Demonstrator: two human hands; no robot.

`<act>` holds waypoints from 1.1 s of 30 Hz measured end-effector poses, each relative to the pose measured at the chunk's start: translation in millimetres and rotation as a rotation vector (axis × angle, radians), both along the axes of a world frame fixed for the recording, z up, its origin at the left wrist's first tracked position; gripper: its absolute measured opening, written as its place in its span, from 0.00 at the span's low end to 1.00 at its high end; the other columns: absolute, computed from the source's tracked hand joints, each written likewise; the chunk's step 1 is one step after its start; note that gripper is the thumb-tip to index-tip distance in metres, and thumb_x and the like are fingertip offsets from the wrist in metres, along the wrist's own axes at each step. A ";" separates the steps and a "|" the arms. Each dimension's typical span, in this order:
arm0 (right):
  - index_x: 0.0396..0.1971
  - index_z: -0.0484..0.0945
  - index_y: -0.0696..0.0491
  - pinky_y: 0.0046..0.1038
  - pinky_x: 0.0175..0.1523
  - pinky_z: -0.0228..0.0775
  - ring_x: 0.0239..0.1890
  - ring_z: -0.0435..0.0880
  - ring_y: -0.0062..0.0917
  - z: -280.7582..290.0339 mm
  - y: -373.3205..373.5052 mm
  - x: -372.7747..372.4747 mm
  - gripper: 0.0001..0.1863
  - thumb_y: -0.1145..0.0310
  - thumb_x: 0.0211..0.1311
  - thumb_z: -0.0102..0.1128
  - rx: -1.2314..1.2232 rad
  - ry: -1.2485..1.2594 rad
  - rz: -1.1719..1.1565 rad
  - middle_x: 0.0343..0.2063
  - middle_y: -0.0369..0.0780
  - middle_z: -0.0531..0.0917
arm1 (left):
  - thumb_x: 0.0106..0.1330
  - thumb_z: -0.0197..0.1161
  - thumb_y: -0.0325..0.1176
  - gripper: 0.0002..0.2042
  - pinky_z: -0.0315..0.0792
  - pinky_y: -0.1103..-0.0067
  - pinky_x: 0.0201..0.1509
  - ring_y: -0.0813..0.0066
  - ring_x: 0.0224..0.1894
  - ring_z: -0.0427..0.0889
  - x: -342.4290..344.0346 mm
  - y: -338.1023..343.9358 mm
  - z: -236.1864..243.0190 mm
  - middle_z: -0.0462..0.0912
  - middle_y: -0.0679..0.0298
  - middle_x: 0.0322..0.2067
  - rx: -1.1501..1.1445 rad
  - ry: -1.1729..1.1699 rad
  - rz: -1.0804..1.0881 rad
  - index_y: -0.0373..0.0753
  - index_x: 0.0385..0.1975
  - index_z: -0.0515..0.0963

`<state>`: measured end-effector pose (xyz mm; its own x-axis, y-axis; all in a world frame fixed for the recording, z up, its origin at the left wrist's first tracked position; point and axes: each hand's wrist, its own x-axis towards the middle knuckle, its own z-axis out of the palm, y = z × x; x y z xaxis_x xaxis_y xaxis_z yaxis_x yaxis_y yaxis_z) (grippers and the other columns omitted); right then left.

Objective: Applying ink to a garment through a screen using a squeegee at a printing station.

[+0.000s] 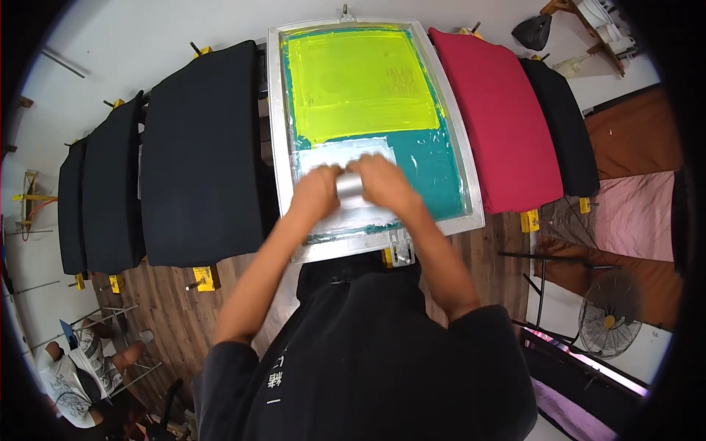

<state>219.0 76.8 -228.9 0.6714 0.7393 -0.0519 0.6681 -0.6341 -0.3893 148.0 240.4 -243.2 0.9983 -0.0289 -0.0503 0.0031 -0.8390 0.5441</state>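
Observation:
A screen-printing frame [471, 176] with a silver metal border lies in front of me. Its mesh is teal with a large yellow-green rectangle [360, 84] on the far part. Near its front left, whitish ink [346, 153] is smeared over the teal. Over this patch my left hand [315, 195] and my right hand [380, 181] sit side by side, fingers wrapped round a squeegee [350, 186]. Only a silvery part of the squeegee shows between them; its blade is hidden. Slight blur covers both hands.
Black fabric-covered boards [202, 154] stand in a row on the left. To the right are a red board [500, 121] and a black one [562, 128]. A metal clamp [401, 248] holds the frame's near edge. A fan [609, 316] stands at right; a seated person [81, 375] is at lower left.

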 end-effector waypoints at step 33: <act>0.43 0.82 0.52 0.40 0.50 0.73 0.43 0.78 0.43 19.5 -25.9 -60.6 0.25 0.83 0.39 0.61 0.008 0.177 -0.101 0.37 0.44 0.81 | 0.43 0.66 0.18 0.22 0.78 0.63 0.47 0.46 0.39 0.83 -63.3 -32.3 30.2 0.83 0.47 0.37 -0.165 0.165 0.053 0.34 0.43 0.81</act>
